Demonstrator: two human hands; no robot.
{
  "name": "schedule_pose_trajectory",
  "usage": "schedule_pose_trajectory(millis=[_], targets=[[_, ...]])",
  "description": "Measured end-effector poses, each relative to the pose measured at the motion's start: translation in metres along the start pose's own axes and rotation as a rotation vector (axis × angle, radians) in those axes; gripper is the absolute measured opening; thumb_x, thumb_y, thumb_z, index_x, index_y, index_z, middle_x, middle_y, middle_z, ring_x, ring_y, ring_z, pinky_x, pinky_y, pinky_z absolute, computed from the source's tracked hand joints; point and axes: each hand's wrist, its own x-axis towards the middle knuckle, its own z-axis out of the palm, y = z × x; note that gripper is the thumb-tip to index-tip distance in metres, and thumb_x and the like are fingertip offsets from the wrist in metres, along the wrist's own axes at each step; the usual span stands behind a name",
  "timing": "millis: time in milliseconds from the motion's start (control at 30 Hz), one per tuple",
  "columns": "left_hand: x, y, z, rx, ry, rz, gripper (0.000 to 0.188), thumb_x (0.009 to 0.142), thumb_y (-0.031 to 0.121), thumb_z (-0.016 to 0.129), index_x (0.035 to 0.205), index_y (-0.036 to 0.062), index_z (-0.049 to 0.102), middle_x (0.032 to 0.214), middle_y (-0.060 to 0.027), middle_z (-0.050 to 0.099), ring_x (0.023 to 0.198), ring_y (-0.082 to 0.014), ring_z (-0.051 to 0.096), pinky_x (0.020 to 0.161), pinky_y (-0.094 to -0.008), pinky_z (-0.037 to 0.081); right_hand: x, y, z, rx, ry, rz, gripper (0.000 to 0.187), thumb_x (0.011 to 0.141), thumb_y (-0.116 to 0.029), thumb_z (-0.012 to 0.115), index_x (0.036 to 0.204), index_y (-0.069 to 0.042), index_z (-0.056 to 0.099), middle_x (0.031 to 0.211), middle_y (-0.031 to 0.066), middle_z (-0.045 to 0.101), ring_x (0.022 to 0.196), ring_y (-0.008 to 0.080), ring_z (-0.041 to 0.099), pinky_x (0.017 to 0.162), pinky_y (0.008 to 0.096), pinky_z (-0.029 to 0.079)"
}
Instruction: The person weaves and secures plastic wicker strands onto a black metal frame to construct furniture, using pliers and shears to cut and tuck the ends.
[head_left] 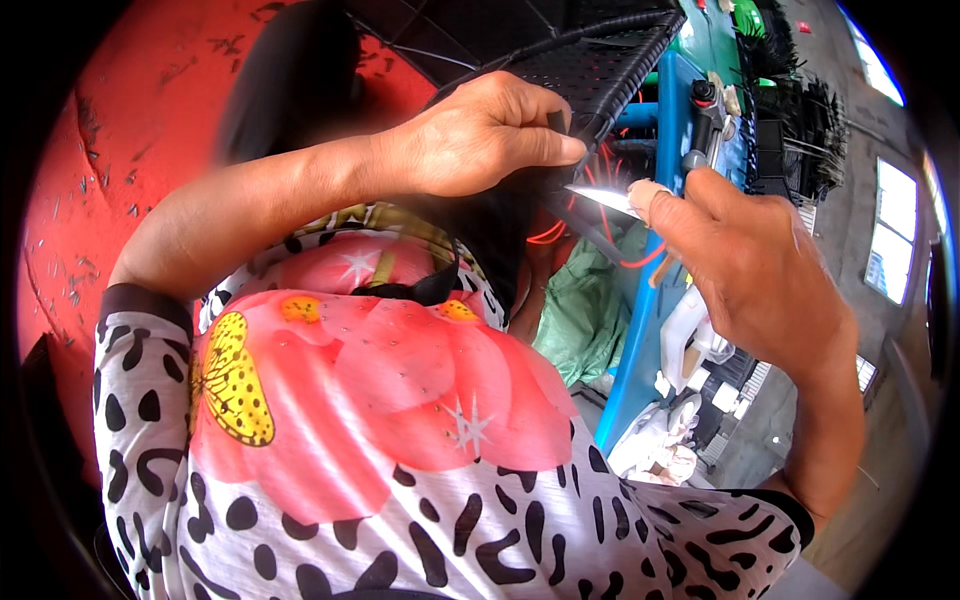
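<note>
My left hand [490,135] is closed in a pinch at the edge of a black woven piece [560,60]. A short black strip [557,121] shows between its thumb and fingers. My right hand [755,265] grips a knife, its pointed metal blade [600,198] aimed left toward the left thumb, a small gap away. The knife's handle is mostly hidden in the fingers. A pale wrap [648,197] covers the right thumb tip. Thin orange-red cords [545,237] hang in loops around the blade, below the woven edge.
A blue table edge [628,375] runs along my right, with a black-and-grey hand tool [706,125] on it. Beneath hangs a green sack [580,310]. White material [660,440] lies beyond. Dark scraps litter the red floor [130,130] at left.
</note>
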Motion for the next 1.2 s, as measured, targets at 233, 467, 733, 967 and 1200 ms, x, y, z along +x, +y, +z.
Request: schedule_pose_trajectory(millis=[233, 467, 733, 967, 1200], targets=[[-0.004, -0.007, -0.006, -0.116, 0.009, 0.022, 0.020, 0.091, 0.022, 0.054, 0.079, 0.0062, 0.054, 0.065, 0.0070, 0.039, 0.061, -0.0015, 0.033, 0.055, -0.0196, 0.028, -0.003, -0.004, 0.033, 0.226, 0.176, 0.101, 0.038, 0.075, 0.007, 0.057, 0.112, 0.000, 0.056, 0.074, 0.0130, 0.046, 0.060, 0.0273, 0.055, 0.054, 0.0335, 0.044], [-0.015, -0.013, -0.013, -0.118, 0.030, 0.056, 0.020, 0.083, 0.022, 0.063, 0.080, 0.0035, 0.057, 0.064, 0.0036, 0.049, 0.064, -0.0051, 0.044, 0.058, -0.0235, 0.035, 0.001, -0.010, 0.041, 0.262, 0.232, 0.125, 0.039, 0.074, 0.010, 0.056, 0.112, 0.000, 0.057, 0.077, 0.0140, 0.049, 0.061, 0.0286, 0.055, 0.054, 0.0336, 0.044], [-0.021, -0.018, -0.007, 0.040, 0.084, 0.183, 0.028, 0.070, 0.013, 0.075, 0.083, 0.0050, 0.052, 0.075, 0.0009, 0.048, 0.072, -0.0077, 0.047, 0.062, -0.0235, 0.040, 0.008, 0.004, 0.013, 0.241, 0.113, -0.013, 0.037, 0.072, 0.009, 0.058, 0.108, 0.003, 0.057, 0.080, 0.0156, 0.055, 0.065, 0.0295, 0.056, 0.058, 0.0338, 0.045], [-0.021, -0.029, -0.004, 0.178, 0.169, 0.396, 0.033, 0.069, 0.016, 0.078, 0.083, 0.0043, 0.050, 0.076, -0.0003, 0.047, 0.070, -0.0093, 0.046, 0.061, -0.0239, 0.040, 0.004, -0.003, 0.062, 0.609, 0.407, 0.054, 0.036, 0.073, 0.009, 0.059, 0.108, 0.004, 0.058, 0.081, 0.0137, 0.056, 0.064, 0.0218, 0.057, 0.058, 0.0277, 0.045], [-0.025, -0.025, -0.002, 0.186, 0.170, 0.370, 0.036, 0.071, 0.013, 0.078, 0.085, 0.0052, 0.046, 0.089, -0.0054, 0.048, 0.082, -0.0134, 0.047, 0.073, -0.0266, 0.040, 0.008, -0.009, 0.092, 0.206, 0.666, -0.016, 0.033, 0.073, 0.003, 0.063, 0.106, 0.000, 0.062, 0.069, 0.0072, 0.046, 0.051, 0.0213, 0.053, 0.045, 0.0330, 0.043]])
